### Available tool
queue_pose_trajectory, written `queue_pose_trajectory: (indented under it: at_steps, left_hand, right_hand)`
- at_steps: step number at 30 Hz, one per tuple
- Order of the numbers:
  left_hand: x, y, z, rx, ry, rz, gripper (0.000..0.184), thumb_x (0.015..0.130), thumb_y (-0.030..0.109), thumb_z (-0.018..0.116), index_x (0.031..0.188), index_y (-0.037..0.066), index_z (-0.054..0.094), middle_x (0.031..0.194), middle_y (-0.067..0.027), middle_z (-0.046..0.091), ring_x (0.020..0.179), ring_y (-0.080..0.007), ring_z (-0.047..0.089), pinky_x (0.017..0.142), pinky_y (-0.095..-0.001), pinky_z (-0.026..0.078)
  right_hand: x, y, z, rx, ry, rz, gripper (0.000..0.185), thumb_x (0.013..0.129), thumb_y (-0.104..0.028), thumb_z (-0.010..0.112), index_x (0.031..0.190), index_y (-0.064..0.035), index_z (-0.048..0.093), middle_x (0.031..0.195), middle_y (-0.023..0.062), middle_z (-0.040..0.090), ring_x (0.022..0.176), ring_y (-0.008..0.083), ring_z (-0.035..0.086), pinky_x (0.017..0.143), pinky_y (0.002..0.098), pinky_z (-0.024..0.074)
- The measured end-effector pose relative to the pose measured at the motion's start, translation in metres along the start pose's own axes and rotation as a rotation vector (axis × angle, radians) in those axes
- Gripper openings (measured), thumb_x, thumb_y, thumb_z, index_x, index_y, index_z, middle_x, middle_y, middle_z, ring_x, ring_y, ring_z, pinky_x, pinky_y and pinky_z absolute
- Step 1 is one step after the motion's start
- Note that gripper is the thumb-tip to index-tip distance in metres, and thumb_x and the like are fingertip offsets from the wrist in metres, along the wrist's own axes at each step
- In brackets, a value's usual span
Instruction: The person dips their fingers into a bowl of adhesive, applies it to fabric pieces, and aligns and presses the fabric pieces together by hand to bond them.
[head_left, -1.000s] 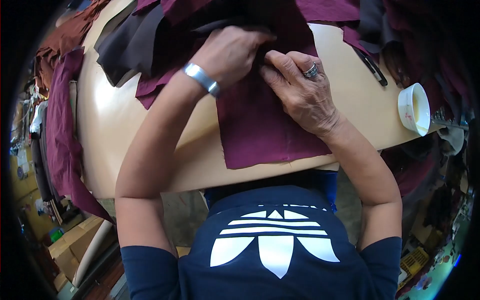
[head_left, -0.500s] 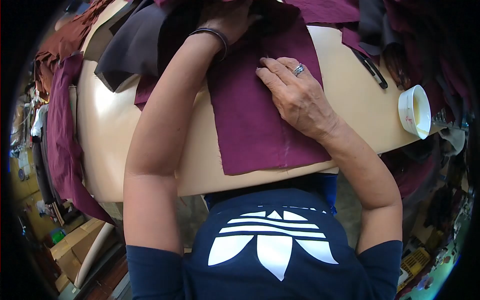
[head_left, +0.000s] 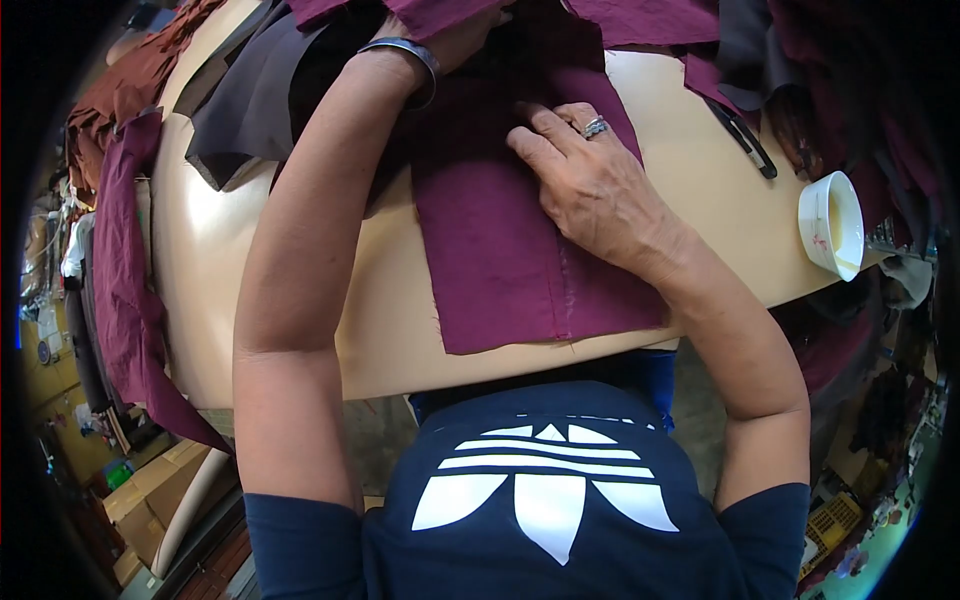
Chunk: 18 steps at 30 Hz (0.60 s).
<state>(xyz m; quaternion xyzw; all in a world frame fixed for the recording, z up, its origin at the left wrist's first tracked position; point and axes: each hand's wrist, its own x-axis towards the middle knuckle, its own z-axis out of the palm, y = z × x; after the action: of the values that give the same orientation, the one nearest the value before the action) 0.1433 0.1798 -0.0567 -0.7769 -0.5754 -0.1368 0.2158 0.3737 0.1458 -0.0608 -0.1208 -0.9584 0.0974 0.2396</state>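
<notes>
A maroon cloth panel (head_left: 490,270) lies along the table, with a crease or seam and a pale line running down its lower part. My right hand (head_left: 605,195), a ring on one finger, rests on this panel. Its fingers are bent and slightly apart, their tips against the cloth, and I see nothing held in them. At the far end of the panel, my left hand (head_left: 455,42) reaches in among dark and maroon fabric. A maroon fold partly covers that hand, so its fingers are hidden. Dark grey cloth (head_left: 240,110) hangs in folds left of my left forearm.
A white bowl (head_left: 822,225) stands near the right edge of the pale table (head_left: 390,340). A black pen-like tool (head_left: 745,140) lies behind it. More maroon cloth (head_left: 125,270) hangs over the left edge, near rust-brown fabric (head_left: 130,90). A cardboard box (head_left: 150,495) sits below left.
My left forearm has shifted left and away from me, and maroon cloth now covers part of that hand. The panel's near end moved slightly. My right hand moved slightly, its fingers a little more apart.
</notes>
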Motion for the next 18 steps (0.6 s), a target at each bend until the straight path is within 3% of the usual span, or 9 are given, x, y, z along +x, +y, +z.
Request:
queue_pose_trajectory:
  at_steps: [7, 10, 13, 16, 18]
  left_hand:
    - [-0.002, 0.002, 0.008, 0.025, 0.015, -0.071, 0.027, 0.087, 0.018, 0.044, 0.112, 0.009, 0.053, 0.108, -0.0135, 0.057, 0.099, -0.0302, 0.054, 0.084, -0.0397, 0.042]
    - [-0.001, -0.004, 0.013, 0.019, 0.087, 0.012, 0.029, 0.087, 0.016, 0.043, 0.114, 0.009, 0.052, 0.111, -0.0132, 0.056, 0.100, -0.0291, 0.054, 0.084, -0.0383, 0.043]
    - [0.003, -0.001, 0.009, 0.033, 0.096, 0.027, 0.028, 0.086, 0.015, 0.044, 0.112, 0.009, 0.053, 0.109, -0.0140, 0.057, 0.101, -0.0293, 0.055, 0.083, -0.0381, 0.044]
    - [0.009, 0.004, -0.005, -0.070, -0.085, -0.124, 0.025, 0.085, 0.015, 0.045, 0.108, 0.008, 0.055, 0.105, -0.0143, 0.059, 0.098, -0.0293, 0.056, 0.081, -0.0388, 0.044]
    - [0.006, 0.001, 0.000, -0.026, 0.005, -0.062, 0.023, 0.085, 0.014, 0.046, 0.105, 0.008, 0.056, 0.100, -0.0143, 0.060, 0.094, -0.0299, 0.057, 0.080, -0.0388, 0.045]
  right_hand:
    - [0.007, 0.004, 0.002, 0.060, -0.046, 0.051, 0.044, 0.066, 0.003, 0.055, 0.109, 0.0029, 0.049, 0.108, 0.0202, 0.052, 0.101, 0.0338, 0.048, 0.089, 0.0381, 0.0411]
    - [0.013, 0.004, 0.000, -0.002, -0.005, -0.009, 0.027, 0.067, -0.001, 0.057, 0.093, 0.0025, 0.053, 0.095, 0.0190, 0.056, 0.086, 0.0308, 0.053, 0.075, 0.0352, 0.0467]
    - [0.016, 0.009, 0.007, -0.154, 0.025, -0.107, 0.024, 0.068, -0.004, 0.057, 0.091, 0.0018, 0.053, 0.091, 0.0184, 0.056, 0.081, 0.0302, 0.054, 0.072, 0.0333, 0.0473]
    - [0.016, 0.008, 0.009, -0.166, 0.055, -0.079, 0.020, 0.069, -0.005, 0.056, 0.087, 0.0012, 0.053, 0.087, 0.0184, 0.057, 0.079, 0.0298, 0.055, 0.067, 0.0328, 0.0484]
    - [0.019, 0.007, 0.007, -0.118, 0.052, -0.069, 0.018, 0.069, -0.005, 0.057, 0.086, 0.0011, 0.053, 0.085, 0.0187, 0.057, 0.079, 0.0298, 0.055, 0.064, 0.0333, 0.0489]
